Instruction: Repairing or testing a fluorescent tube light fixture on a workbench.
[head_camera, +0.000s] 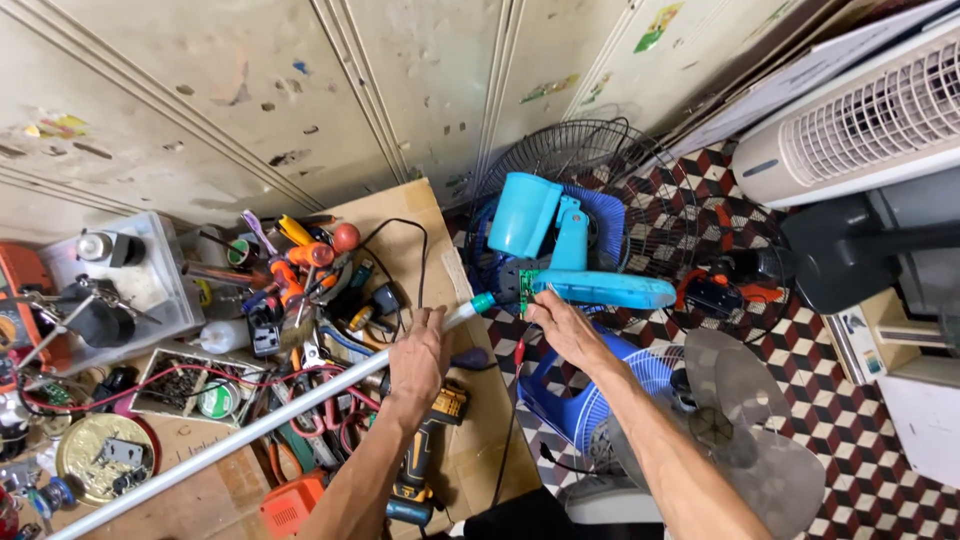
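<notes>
A checkered tile floor (860, 420) in dark red, black and white fills the right half of the view, with a white tower fan (850, 125) lying far right and a wire fan guard (570, 160) leaning against the scuffed wall panels at the far side. Near the right, grey fan blades (740, 410) rest on a blue fan housing (600, 395). To the left, a cardboard sheet (480, 440) is spread under a heap of hand tools (300, 290) (pliers, screwdrivers, red leads all tangled together), and a yellow and black cordless drill (425, 450) lies near the forearm.

A long white tube (230, 440) runs from the near left corner up toward the middle, ending in a teal tip that meets the light blue fan body (580, 270), which stands in the centre just beyond both hands. The left hand (418, 360) is wrapped around the tube close to its far end, fingers closed on it. The right hand (565, 330) reaches to the underside of the blue body, fingertips pinched together on a small green circuit board (527, 288) that sits where the tube joins the body.
</notes>
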